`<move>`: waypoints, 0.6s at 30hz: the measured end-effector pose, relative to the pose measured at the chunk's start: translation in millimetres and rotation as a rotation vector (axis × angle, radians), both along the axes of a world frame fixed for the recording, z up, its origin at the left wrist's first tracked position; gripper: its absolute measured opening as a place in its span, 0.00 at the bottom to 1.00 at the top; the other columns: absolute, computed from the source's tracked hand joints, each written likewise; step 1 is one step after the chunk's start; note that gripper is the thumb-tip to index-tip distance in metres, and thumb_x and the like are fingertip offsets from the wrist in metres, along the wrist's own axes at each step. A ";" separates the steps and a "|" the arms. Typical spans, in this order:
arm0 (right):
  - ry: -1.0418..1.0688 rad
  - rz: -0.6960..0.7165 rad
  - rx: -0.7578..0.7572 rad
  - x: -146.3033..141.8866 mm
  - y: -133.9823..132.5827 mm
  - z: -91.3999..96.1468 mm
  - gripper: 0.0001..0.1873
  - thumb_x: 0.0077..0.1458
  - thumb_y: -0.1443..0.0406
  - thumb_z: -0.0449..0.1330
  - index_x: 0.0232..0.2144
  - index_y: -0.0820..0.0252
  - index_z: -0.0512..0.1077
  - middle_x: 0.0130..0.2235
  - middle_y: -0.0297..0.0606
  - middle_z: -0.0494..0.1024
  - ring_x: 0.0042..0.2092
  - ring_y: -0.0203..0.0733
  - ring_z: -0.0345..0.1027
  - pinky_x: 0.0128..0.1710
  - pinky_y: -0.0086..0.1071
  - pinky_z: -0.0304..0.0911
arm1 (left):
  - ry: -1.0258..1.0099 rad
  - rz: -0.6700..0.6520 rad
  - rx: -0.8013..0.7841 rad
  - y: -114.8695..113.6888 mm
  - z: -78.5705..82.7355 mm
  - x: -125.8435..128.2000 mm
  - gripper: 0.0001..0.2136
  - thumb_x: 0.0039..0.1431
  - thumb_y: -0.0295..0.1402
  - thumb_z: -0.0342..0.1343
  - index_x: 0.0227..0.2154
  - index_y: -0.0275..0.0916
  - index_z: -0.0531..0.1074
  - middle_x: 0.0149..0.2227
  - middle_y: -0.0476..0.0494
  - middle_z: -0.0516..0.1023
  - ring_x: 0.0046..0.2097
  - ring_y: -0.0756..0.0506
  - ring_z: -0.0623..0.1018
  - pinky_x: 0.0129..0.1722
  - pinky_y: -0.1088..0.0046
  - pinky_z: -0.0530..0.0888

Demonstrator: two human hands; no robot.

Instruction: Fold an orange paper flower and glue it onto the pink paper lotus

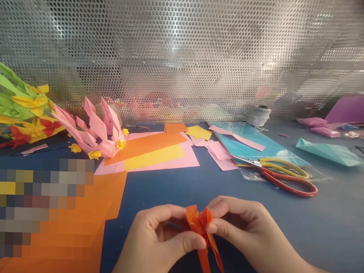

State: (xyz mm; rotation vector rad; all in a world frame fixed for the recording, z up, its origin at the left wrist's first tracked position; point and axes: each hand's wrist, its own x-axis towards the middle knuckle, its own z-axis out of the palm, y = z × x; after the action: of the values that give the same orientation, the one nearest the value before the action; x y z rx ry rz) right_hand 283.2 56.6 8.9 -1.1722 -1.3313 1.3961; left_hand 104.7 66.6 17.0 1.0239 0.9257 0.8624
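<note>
Between both hands, just above the blue table, is a folded orange paper flower (pixel 203 225) with curled petals on top and two pointed strips hanging below. My left hand (pixel 163 235) pinches its left side, the thumb lying across the front. From the right, my right hand (pixel 241 230) grips an upper petal between thumb and fingers. The remaining fingers of each hand are partly hidden behind.
Scissors (pixel 276 171) with yellow and red handles lie beyond my right hand, beside a blue paper pack (pixel 259 145). Pink folded paper (pixel 95 129) stands at left, near stacked sheets (pixel 154 151) and large orange paper (pixel 77 228). A perforated metal panel (pixel 173 52) borders the back.
</note>
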 end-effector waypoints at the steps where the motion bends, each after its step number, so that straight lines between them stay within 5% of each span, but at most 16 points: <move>1: 0.024 0.007 -0.033 0.4 1.1 -0.5 0.09 0.50 0.60 0.67 0.23 0.57 0.77 0.27 0.31 0.78 0.31 0.35 0.70 0.34 0.25 0.67 | -0.040 0.027 -0.021 0.3 -0.3 0.5 0.09 0.43 0.27 0.68 0.30 0.43 0.81 0.31 0.51 0.83 0.36 0.47 0.80 0.38 0.78 0.75; 5: 0.093 0.067 -0.108 1.8 5.4 -0.2 0.07 0.49 0.60 0.68 0.26 0.58 0.78 0.28 0.31 0.79 0.32 0.35 0.71 0.37 0.27 0.67 | -0.002 0.113 0.043 1.5 -1.5 1.3 0.08 0.46 0.28 0.66 0.32 0.44 0.80 0.33 0.51 0.83 0.38 0.47 0.80 0.38 0.78 0.76; 18: -0.068 0.172 -0.060 4.3 4.5 2.3 0.14 0.56 0.56 0.60 0.28 0.61 0.76 0.30 0.35 0.80 0.32 0.37 0.72 0.35 0.28 0.66 | -0.001 0.029 0.055 -0.5 -4.0 1.4 0.07 0.48 0.28 0.63 0.22 0.39 0.69 0.26 0.55 0.74 0.29 0.52 0.75 0.31 0.81 0.74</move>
State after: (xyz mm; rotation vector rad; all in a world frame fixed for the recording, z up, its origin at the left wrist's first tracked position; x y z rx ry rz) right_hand 287.6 61.0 11.2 -1.1767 -1.4762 1.5394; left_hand 106.1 66.1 13.0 1.0593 0.9222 0.9171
